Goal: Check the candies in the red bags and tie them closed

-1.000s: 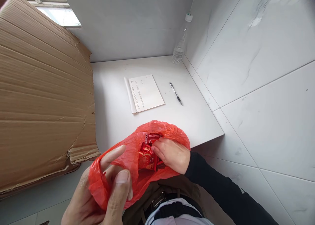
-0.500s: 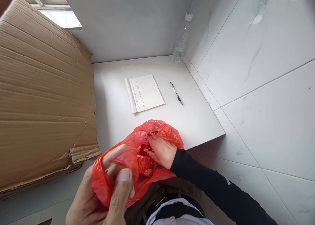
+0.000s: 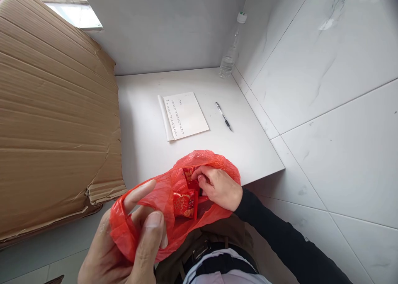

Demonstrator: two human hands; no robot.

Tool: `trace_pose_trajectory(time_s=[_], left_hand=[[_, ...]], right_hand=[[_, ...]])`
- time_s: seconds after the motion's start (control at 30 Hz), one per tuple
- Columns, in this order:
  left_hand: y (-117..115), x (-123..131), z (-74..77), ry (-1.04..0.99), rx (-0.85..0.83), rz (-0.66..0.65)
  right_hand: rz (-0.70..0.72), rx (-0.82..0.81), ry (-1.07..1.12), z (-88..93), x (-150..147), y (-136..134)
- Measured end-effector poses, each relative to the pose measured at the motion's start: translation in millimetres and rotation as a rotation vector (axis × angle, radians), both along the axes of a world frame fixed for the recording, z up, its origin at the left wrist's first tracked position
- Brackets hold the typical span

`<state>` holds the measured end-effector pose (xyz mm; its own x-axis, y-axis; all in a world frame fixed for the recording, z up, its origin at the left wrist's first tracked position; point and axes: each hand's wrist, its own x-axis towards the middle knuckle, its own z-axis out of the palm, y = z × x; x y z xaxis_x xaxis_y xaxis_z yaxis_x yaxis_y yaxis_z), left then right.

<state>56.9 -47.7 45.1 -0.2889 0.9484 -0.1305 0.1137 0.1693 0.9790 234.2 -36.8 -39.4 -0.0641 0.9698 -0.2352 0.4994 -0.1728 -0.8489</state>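
Observation:
My left hand (image 3: 133, 242) holds the rim of a thin red plastic bag (image 3: 124, 230) between thumb and fingers, spreading its mouth. Several shiny red packets lie inside. One packet (image 3: 184, 204) with gold print rests near the bag's front. My right hand (image 3: 219, 186) reaches into the bag from the right, its fingers curled and the index fingertip against another red packet (image 3: 189, 176). What lies under the curled fingers is hidden.
On the white table (image 3: 143, 110) lie a printed booklet (image 3: 188, 116) and a pen (image 3: 224, 116). A clear bottle (image 3: 228, 54) stands in the back corner. Large cardboard (image 3: 59, 122) borders the left, a tiled wall (image 3: 329, 89) the right.
My right hand has shifted right within the bag and its fingers have curled more. The bag's right side bulges further out. My left hand keeps its hold, slightly further left.

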Motion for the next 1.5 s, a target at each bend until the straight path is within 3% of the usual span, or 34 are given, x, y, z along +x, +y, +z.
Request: trace_pose_trajectory(time_s=[0.2, 0.43, 0.8, 1.03, 1.5], left_hand=[[0, -4, -1.1, 0.001, -0.002, -0.011], [2, -7, -4.7, 0.004, 0.013, -0.029], [1, -11, -6.6, 0.002, 0.036, -0.056], [1, -9, -7.2, -0.001, 0.036, -0.058], [-2, -8, -3.7, 0.000, 0.025, -0.060]], right_hand=[[-0.103, -0.016, 0.102, 1.4, 0, 1], [-0.086, -0.158, 0.413, 4.2, 5, -1], [-0.224, -0.322, 0.804, 9.8, 0, 1], [-0.213, -0.277, 0.651, 11.2, 1, 0], [-0.352, -0.283, 0.718, -0.2, -5, -7]])
